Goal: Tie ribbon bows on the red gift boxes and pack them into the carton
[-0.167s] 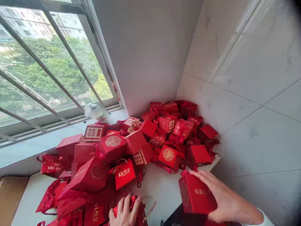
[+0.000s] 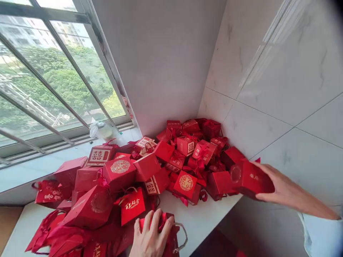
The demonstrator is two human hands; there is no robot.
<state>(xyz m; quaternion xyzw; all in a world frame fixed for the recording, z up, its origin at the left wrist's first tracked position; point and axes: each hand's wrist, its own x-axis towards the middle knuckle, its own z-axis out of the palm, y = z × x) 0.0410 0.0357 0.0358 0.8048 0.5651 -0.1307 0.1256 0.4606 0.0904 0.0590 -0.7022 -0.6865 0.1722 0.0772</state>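
Your right hand (image 2: 281,189) carries a red gift box (image 2: 250,180) near the right edge of the worktop (image 2: 203,221), just beside the end of the pile. The right grip is pressed together on the end of the box, which tilts in front of the tiled wall (image 2: 281,89) and touches neither the wall nor the worktop.

Your left hand (image 2: 150,235) rests at the near edge of the pile, on a red gift bag (image 2: 171,242) with a pale cord handle (image 2: 182,237). Its fingers (image 2: 158,223) curl over the top of the bag. You cannot tell whether the left grip is pinching the bag or only resting on it.

Note the obstructions around the left hand. A red bag with gold lettering (image 2: 132,206) stands directly beyond it, and a heaped pile of red boxes and bags (image 2: 171,160) lies between your two hands and the corner. Several boxes carry gold round seals (image 2: 119,166), and one shows a double-happiness panel (image 2: 98,156).

A barred window (image 2: 66,67) runs along the left side, with a plastic bag (image 2: 102,130) on its sill. Cardboard (image 2: 9,225) lies at the far left.
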